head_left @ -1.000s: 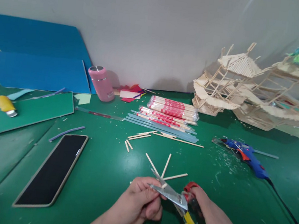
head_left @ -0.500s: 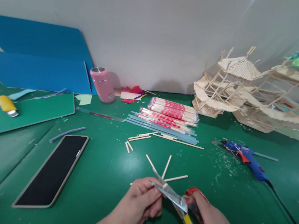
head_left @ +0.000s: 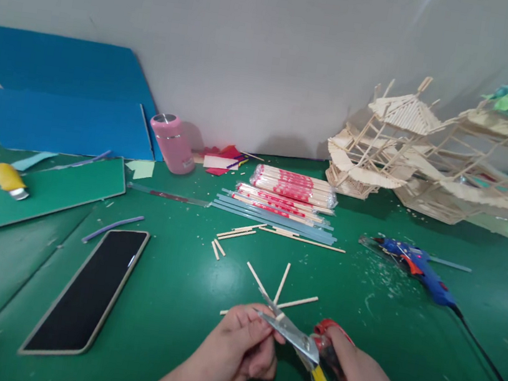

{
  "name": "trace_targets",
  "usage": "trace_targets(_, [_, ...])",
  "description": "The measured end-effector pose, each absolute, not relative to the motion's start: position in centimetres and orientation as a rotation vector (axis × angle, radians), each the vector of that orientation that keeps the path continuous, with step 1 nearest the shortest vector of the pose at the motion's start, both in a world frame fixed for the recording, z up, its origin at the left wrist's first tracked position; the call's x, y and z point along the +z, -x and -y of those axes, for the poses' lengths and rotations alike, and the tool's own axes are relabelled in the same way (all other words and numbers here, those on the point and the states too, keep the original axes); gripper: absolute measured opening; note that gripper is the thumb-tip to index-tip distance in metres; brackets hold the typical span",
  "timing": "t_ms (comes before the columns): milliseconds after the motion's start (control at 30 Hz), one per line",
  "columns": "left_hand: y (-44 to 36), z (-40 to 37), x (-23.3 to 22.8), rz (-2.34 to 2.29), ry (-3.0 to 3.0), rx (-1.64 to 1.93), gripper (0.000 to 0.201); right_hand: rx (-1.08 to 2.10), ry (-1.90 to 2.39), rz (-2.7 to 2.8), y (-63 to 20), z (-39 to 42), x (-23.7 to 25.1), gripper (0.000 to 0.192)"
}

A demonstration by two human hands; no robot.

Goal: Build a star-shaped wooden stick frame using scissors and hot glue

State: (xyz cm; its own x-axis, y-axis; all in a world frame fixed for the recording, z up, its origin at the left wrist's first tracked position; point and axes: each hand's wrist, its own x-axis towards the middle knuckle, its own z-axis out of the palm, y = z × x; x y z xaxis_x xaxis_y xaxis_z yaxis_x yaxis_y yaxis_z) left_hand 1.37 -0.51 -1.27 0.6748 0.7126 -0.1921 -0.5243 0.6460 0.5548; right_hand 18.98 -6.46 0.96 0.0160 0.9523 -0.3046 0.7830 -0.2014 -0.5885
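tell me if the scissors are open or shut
Open: the scissors in the right hand have their blades spread in a V, a pale stick showing between them.

Green tabletop (head_left: 173, 296), seam (head_left: 42, 265) running at left. On it: black-screened smartphone (head_left: 86, 293); green board (head_left: 64, 192), left; blue hot glue gun (head_left: 430, 280), right, amid pale specks (head_left: 392, 289); translucent glue sticks (head_left: 273, 217) beside plastic-wrapped chopstick bundles (head_left: 295, 185); short wooden sticks (head_left: 302, 301), scattered mid-table; toward back, pink vacuum flask (head_left: 174, 146), stick-built pagoda model (head_left: 404, 114).
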Motion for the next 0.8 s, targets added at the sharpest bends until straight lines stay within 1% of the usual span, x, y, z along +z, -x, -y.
trace_targets(100, [-1.5,0.5,-1.4,-0.509,-0.549,0.776,0.015,0.961,2.015,1.854,-19.3,6.3,0.8,0.038])
trace_targets(200, [-1.5,0.5,-1.3,-0.560,-0.599,0.791,0.017,0.993,2.018,1.849,-19.2,6.2,1.3,0.038])
trace_targets(367, [-0.7,-0.1,-0.6,-0.421,-0.546,0.739,0.020,0.873,1.979,1.836,-19.4,6.2,1.8,0.043])
trace_targets(467, [-0.2,-0.5,-0.3,-0.445,-0.578,0.744,0.021,0.843,1.989,1.865,-21.2,6.0,1.3,0.052])
trace_targets(533, [-0.1,-0.7,-0.2,-0.559,-0.680,0.748,0.022,0.800,2.080,1.841,-23.3,5.7,0.7,0.051])
trace_targets(633, [-0.4,-0.5,-0.1,-0.832,-0.935,0.717,0.026,0.578,2.259,1.778,-27.3,5.5,-0.4,0.050])
trace_targets(733, [-0.7,-0.2,0.2,-1.007,-1.198,0.676,0.028,0.313,2.277,1.890,-30.7,5.5,-1.0,0.056])
trace_targets(767, [-0.8,-0.1,0.3,-1.033,-1.286,0.665,0.028,0.240,2.287,1.905,-31.2,5.5,-0.7,0.056])
trace_targets(800, [-0.9,0.0,0.4,-1.049,-1.373,0.654,0.028,0.180,2.296,1.938,-31.3,5.5,-0.3,0.052])
